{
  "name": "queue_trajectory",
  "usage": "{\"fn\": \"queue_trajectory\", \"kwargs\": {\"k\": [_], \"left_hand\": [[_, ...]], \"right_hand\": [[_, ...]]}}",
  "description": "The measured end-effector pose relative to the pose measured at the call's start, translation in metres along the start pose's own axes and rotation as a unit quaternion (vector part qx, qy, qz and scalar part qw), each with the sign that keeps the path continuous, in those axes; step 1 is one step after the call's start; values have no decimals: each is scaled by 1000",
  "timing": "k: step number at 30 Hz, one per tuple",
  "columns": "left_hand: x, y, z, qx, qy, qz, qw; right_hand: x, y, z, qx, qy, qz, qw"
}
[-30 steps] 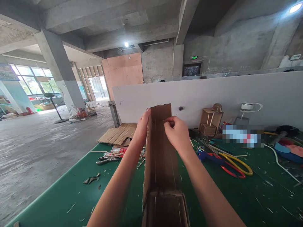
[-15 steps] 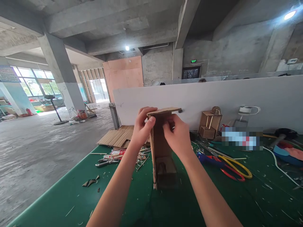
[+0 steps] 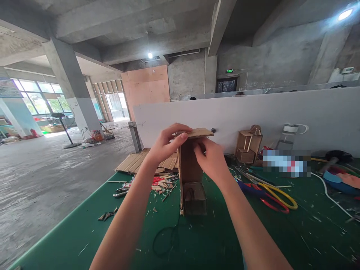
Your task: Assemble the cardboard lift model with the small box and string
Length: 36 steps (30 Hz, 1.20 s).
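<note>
A tall cardboard structure [image 3: 191,165] stands upright on the green table, with a flat top piece [image 3: 201,132] and a small box [image 3: 194,198] at its base. My left hand [image 3: 168,142] grips the left end of the top piece, thumb on its near edge and fingers over it. Just under the top, my right hand [image 3: 210,155] is closed with thumb and fingers together; what it pinches is hidden. A small dark round part [image 3: 213,130] shows beyond the top's right corner. From the structure's base, a thin dark cord [image 3: 154,240] loops onto the table.
Cardboard sheets [image 3: 132,161], scattered sticks and scraps [image 3: 163,183] lie to the left. On the right are yellow-handled scissors [image 3: 281,195], pliers, a white cable [image 3: 327,195] and a second cardboard model [image 3: 249,146]. A white partition [image 3: 281,112] stands behind.
The cardboard structure has shifted slightly up and left, and its top looks flatter. My left hand has slid over the top, its forearm moving left. The cord loop now shows.
</note>
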State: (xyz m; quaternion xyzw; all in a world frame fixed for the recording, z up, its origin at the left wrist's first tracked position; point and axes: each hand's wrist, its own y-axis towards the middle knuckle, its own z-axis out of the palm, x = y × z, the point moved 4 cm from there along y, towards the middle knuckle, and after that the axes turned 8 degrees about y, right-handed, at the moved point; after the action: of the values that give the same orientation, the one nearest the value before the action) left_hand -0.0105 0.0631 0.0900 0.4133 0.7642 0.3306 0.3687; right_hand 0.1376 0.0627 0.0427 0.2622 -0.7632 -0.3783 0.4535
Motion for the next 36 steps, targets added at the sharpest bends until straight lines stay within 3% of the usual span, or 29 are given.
{"fn": "queue_trajectory", "kwargs": {"k": [4, 9, 15, 22, 28, 31, 36], "left_hand": [[1, 1, 0, 6, -13, 50, 999], [4, -2, 6, -36, -33, 48, 998], [6, 0, 14, -73, -52, -13, 996], [18, 1, 10, -89, -88, -71, 990], [14, -6, 7, -79, -121, 6, 990], [10, -8, 2, -48, -124, 20, 991], [3, 0, -15, 109, -70, 18, 991]], "right_hand": [[0, 1, 0, 7, 1, -11, 1000], [5, 0, 0, 24, -7, -30, 999], [4, 0, -4, 28, 1, -25, 999], [3, 1, -7, 16, 14, -11, 1000], [4, 0, -3, 19, 24, 7, 1000], [5, -1, -3, 46, 62, 6, 997], [5, -4, -4, 87, 148, 36, 984]]}}
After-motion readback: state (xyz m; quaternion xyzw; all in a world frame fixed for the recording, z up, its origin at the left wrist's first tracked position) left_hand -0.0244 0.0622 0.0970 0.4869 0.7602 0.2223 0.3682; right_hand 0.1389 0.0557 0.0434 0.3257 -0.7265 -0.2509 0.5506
